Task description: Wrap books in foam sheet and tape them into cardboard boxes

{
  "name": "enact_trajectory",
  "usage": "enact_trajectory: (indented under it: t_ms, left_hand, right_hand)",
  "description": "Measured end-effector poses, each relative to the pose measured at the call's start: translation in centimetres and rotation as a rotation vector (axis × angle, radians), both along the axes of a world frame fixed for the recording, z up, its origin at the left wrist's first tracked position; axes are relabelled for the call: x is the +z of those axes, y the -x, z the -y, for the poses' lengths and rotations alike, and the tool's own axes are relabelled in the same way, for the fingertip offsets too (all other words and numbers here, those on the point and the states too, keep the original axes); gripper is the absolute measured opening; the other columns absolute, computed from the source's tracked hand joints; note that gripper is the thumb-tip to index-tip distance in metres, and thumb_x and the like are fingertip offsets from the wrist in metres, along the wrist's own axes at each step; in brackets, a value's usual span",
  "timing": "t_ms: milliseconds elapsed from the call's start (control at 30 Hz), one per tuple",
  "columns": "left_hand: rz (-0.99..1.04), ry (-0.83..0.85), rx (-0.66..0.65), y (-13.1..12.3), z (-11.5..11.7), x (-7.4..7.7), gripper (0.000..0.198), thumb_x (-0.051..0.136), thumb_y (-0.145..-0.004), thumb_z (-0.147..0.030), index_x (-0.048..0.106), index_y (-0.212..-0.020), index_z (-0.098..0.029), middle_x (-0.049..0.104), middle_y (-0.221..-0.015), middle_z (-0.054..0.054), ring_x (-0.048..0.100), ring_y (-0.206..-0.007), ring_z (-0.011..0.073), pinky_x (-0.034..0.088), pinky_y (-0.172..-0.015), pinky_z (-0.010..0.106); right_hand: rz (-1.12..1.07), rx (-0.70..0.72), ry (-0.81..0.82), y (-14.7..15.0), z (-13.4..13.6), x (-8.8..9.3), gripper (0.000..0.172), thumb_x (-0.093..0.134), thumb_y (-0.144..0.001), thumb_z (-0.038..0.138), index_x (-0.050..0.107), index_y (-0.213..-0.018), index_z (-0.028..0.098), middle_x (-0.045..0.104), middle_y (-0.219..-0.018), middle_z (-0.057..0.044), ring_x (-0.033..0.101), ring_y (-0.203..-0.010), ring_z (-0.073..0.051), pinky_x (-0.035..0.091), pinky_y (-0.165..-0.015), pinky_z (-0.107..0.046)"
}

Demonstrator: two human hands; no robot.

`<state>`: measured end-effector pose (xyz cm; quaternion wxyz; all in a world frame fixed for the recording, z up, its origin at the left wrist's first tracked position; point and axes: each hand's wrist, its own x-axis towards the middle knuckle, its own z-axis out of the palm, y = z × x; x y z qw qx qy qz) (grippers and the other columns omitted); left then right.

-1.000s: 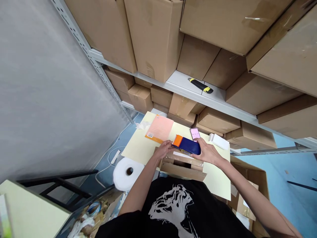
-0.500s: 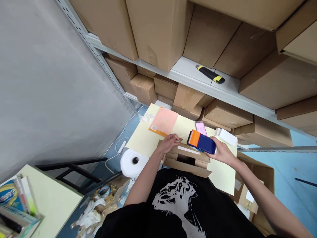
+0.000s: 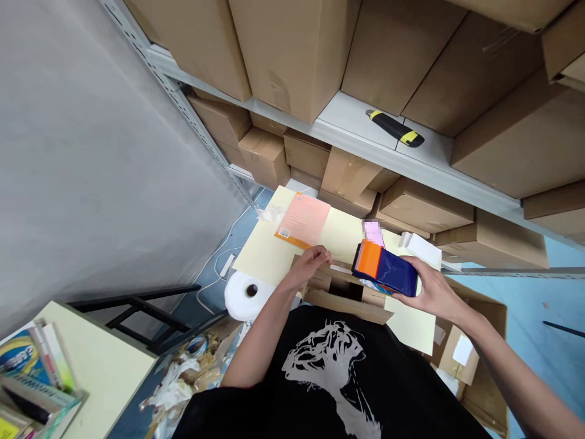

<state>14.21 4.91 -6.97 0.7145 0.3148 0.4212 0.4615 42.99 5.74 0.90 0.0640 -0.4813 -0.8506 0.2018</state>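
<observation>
from my remote seat i'm looking down past a black t-shirt with a white print (image 3: 329, 372) at a tall steel shelf (image 3: 365, 143) packed with brown cardboard cartons (image 3: 283, 49). a grey sheet wall (image 3: 100, 164) runs down the left side, and a blue floor (image 3: 543, 323) shows at the lower right, with an open carton (image 3: 484, 360) near my right arm. below the shelf sits a pale yellow worktop (image 3: 260, 253), and an open cardboard box (image 3: 342, 299) with a dark gap in its top rests at its near edge. on the shelf lies a yellow and black utility knife (image 3: 395, 128).

my right hand (image 3: 432, 294) is clamped around a blue and orange packet (image 3: 384, 269), which is held up over the far flap of the box. my left hand (image 3: 308, 267) isn't holding anything: its fingers sit loosely together and rest on the box's far edge, well apart from the packet.

a white paper roll (image 3: 249, 294) stands just left of the box, and a peach booklet (image 3: 302, 219) lies flat on the worktop. just behind the packet is a pink phone (image 3: 373, 233), its upper part blurred, with a small white box (image 3: 420, 250) to its right.
</observation>
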Motion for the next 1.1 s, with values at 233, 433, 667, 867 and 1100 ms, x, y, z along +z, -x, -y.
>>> enact_trajectory:
  t_ms: [233, 433, 667, 867, 1100]
  left_hand:
    - [-0.13, -0.046, -0.004, 3.0, 0.5, 0.9, 0.03, 0.07, -0.071, -0.042, 0.056, -0.061, -0.018, 0.058, -0.064, -0.001, 0.052, -0.067, 0.0142, 0.039, -0.068, 0.026]
    - [-0.184, -0.049, -0.014, 3.5, 2.1, 0.4, 0.03, 0.065, -0.075, -0.043, 0.055, -0.063, -0.018, 0.057, -0.065, 0.0, 0.051, -0.067, 0.015, 0.038, -0.067, 0.026]
    - [-0.361, -0.103, 0.34, 0.1, 5.6, -3.6, 0.019, 0.063, -0.079, -0.033, 0.055, -0.067, -0.021, 0.058, -0.078, 0.004, 0.054, -0.091, 0.0226, 0.037, -0.085, 0.033]
    - [-0.32, -0.132, 0.474, -2.3, 5.8, -7.5, 0.017, 0.061, -0.08, -0.033, 0.053, -0.071, -0.023, 0.059, -0.09, 0.006, 0.054, -0.101, 0.0243, 0.035, -0.093, 0.036]
    - [-0.293, -0.039, 0.575, -1.9, 5.7, -9.7, 0.023, 0.057, -0.083, -0.041, 0.047, -0.073, -0.022, 0.055, -0.09, 0.004, 0.055, -0.091, 0.0197, 0.04, -0.09, 0.036]
  right_hand:
    - [0.098, 0.022, 0.096, 0.0, -0.7, 1.0, 0.062, 0.065, -0.071, 0.05, 0.046, -0.123, 0.022, 0.065, -0.11, -0.01, 0.065, -0.093, -0.028, 0.053, -0.077, -0.039]
    - [0.195, 0.127, 0.068, 0.9, 0.6, 3.9, 0.074, 0.061, -0.077, 0.049, 0.03, -0.142, 0.029, 0.063, -0.117, -0.008, 0.065, -0.089, -0.026, 0.053, -0.076, -0.04]
    - [0.293, 0.184, -0.085, 2.0, 3.5, 0.5, 0.064, 0.052, -0.085, 0.044, 0.035, -0.143, 0.026, 0.061, -0.099, -0.009, 0.061, -0.073, -0.023, 0.051, -0.072, -0.039]
    - [0.288, 0.159, -0.07, 2.2, 3.6, -3.2, 0.059, 0.051, -0.086, 0.042, 0.039, -0.141, 0.023, 0.06, -0.098, -0.009, 0.059, -0.077, -0.022, 0.05, -0.074, -0.038]
    - [0.407, 0.203, -0.123, 4.8, 3.4, -3.5, 0.062, 0.05, -0.086, 0.049, 0.039, -0.141, 0.024, 0.059, -0.099, -0.011, 0.059, -0.083, -0.025, 0.045, -0.077, -0.039]
